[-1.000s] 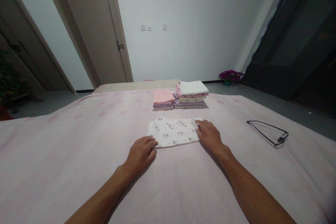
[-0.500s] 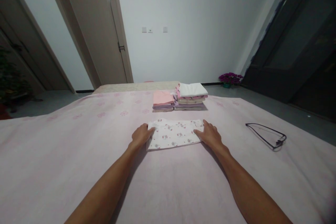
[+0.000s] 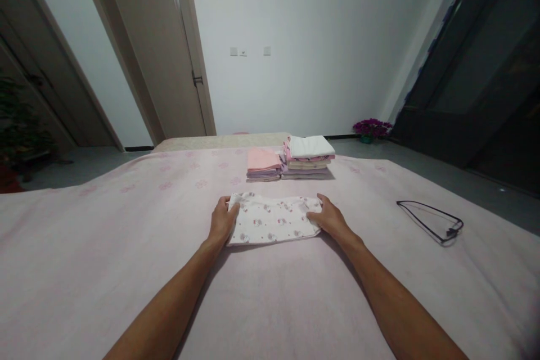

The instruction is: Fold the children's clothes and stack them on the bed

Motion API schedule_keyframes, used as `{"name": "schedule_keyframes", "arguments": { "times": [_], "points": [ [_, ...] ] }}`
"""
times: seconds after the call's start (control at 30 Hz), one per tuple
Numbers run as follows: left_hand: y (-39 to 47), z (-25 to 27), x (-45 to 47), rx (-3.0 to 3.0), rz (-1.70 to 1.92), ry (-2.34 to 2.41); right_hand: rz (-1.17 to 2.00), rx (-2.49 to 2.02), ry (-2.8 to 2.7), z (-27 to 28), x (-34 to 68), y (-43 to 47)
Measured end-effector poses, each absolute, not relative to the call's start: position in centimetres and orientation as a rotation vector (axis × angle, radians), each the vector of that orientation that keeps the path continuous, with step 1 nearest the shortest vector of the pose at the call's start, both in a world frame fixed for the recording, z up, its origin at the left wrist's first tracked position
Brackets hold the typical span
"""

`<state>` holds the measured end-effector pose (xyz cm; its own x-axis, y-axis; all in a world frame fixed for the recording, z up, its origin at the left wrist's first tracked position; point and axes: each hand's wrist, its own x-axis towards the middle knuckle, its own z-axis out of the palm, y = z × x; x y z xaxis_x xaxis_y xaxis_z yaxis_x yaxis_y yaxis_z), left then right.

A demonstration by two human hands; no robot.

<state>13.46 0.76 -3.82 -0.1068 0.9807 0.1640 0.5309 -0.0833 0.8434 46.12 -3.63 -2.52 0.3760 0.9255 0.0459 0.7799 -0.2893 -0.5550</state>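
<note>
A folded white cloth garment [image 3: 274,222] with a small grey and red print lies lengthwise across the middle of the bed-like surface, its front edge slightly raised. My left hand [image 3: 223,219] grips its left end, thumb on top and fingers behind and under. At the right end my right hand [image 3: 331,216] pinches it the same way. Just beyond it stand two piles of folded clothes: a lower pile [image 3: 264,166] topped with salmon pink, and a taller pile [image 3: 310,157] topped with white.
A pale pink flowered sheet [image 3: 169,225] covers the surface. To the right lies a black wire clothes hanger [image 3: 430,222]. Behind are a beige bench-like piece [image 3: 219,142], a door [image 3: 156,50], and a pot of purple flowers [image 3: 371,128] on the floor.
Both hands have shifted slightly left with the garment, and its front edge has lifted a little. The camera has tilted slightly upward. The piles and hanger stay put.
</note>
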Motion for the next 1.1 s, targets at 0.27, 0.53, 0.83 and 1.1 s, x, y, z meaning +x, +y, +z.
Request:
{"name": "schedule_keyframes", "arguments": {
  "times": [0.27, 0.53, 0.83, 1.1],
  "points": [
    [0.2, -3.7, 6.2, 1.827, 0.819, 1.942, 0.298, -1.872, -1.594, -3.7, 40.3, -3.8],
    [-2.7, -3.4, 8.5, 2.451, 0.828, 1.734, -0.136, -1.872, -1.929, -2.0, 39.0, -6.1],
    [-3.4, -5.3, 11.0, 2.713, 0.371, 1.506, 0.122, -1.533, -2.493, -2.9, 31.9, -7.2],
    [-2.4, -4.9, 8.6, 2.677, 0.193, 1.608, -0.024, -1.737, -2.451, -4.4, 35.9, -5.0]
  ]
}}
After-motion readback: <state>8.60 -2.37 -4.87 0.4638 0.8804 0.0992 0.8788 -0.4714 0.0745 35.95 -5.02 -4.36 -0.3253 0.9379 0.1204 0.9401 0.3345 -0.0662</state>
